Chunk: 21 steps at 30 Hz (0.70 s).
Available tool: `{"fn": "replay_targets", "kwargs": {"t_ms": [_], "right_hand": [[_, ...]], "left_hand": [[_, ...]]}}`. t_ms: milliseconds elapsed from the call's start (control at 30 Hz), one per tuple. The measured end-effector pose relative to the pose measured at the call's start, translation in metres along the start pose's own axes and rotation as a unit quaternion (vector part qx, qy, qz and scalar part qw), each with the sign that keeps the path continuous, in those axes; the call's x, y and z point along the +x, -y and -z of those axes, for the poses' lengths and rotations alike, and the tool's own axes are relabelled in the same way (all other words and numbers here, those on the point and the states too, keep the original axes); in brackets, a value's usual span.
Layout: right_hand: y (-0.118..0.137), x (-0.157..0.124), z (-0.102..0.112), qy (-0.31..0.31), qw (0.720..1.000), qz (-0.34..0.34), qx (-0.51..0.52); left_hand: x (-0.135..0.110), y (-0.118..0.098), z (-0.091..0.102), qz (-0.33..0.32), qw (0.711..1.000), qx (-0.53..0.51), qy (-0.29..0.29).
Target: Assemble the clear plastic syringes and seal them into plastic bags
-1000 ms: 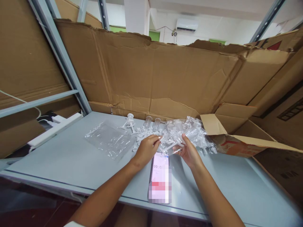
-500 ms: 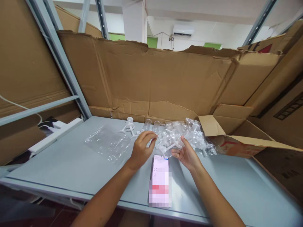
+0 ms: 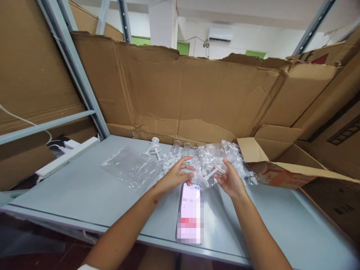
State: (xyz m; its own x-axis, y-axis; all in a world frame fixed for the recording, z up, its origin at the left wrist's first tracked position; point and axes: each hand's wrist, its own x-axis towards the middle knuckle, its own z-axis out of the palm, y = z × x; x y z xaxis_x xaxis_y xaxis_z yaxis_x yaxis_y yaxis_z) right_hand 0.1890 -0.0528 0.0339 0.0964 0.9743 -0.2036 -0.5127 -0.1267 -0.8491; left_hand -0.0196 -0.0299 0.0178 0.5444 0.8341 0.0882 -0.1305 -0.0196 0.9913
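My right hand [image 3: 231, 178] grips one end of a white plastic plunger-like piece [image 3: 209, 174], a rod with a wide disc at each end. Its other disc tilts down to the left, over the top of a phone [image 3: 191, 213] lying on the table. My left hand [image 3: 177, 174] is just left of that lower disc, fingers spread and nothing visible in them. Behind the hands lie a heap of small white pieces [image 3: 168, 160] and a crinkled clear bag of parts [image 3: 209, 150]. Similar white pieces [image 3: 154, 146] stand at the back left.
Two clear ribbed cylinders [image 3: 176, 146] stand near the back cardboard wall [image 3: 180, 90]. A flat clear bag [image 3: 129, 167] lies left on the grey table [image 3: 84, 198]. An open cardboard box [image 3: 289, 176] sits at right; a white power strip [image 3: 67, 157] runs along the left.
My left hand has opened from a pinch and lowered slightly toward the disc. My right hand has moved a little right and closed around the white piece, which is now raised.
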Motion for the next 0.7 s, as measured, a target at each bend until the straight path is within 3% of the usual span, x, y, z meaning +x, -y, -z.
{"fn": "replay_targets", "kwargs": {"t_ms": [200, 467, 700], "right_hand": [[-0.006, 0.002, -0.001, 0.022, 1.000, -0.018, -0.006], [-0.005, 0.003, -0.001, 0.002, 0.999, 0.002, -0.033], [-0.009, 0.006, 0.004, 0.022, 0.998, 0.012, -0.063]], "left_hand": [[-0.001, -0.001, -0.007, 0.060, 0.995, -0.076, 0.020], [0.001, 0.002, -0.009, 0.103, 0.989, -0.107, -0.015], [0.002, 0.007, -0.016, 0.052, 0.995, -0.068, -0.055]]}}
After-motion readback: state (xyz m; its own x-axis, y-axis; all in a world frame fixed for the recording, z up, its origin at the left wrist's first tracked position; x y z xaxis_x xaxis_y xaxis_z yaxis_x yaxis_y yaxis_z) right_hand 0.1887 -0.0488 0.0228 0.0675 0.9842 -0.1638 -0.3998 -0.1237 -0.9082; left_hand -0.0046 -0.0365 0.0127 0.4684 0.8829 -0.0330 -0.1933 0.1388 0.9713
